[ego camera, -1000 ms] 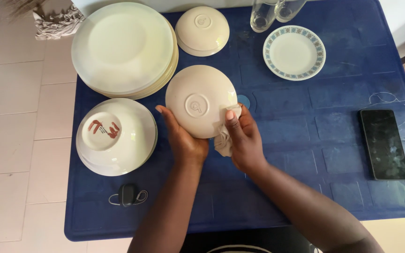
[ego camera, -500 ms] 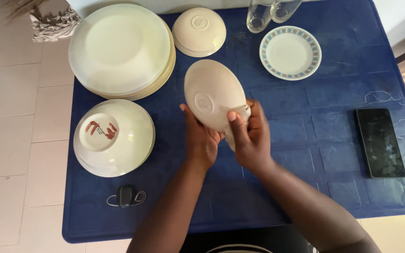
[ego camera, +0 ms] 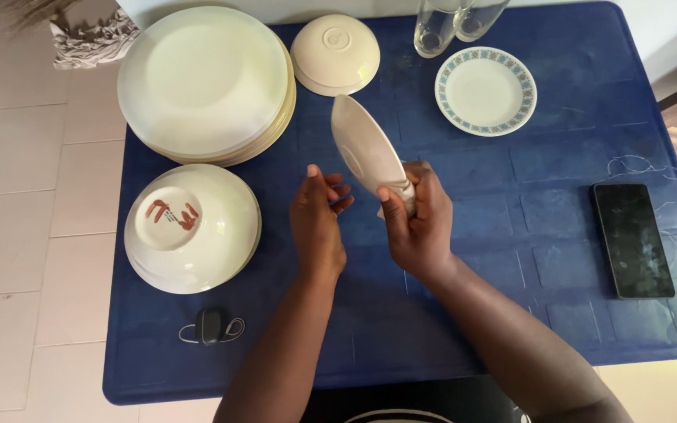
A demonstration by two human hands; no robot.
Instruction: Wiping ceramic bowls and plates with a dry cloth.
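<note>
The right hand (ego camera: 421, 223) is pinching a cream bowl (ego camera: 366, 149) on edge through a cloth (ego camera: 403, 190); its fingers are closed around the rim. The left hand (ego camera: 316, 223) is hovering at nine o'clock of the bowl, fingers loosely open and holding nothing.

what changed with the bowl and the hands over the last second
The cream bowl turned from base-up to nearly edge-on, tilted on its rim. The left hand let go of it and now sits open beside it; the right hand keeps its grip on the rim through the cloth. The plate stack, upturned bowls, saucer and phone stayed put.
</note>
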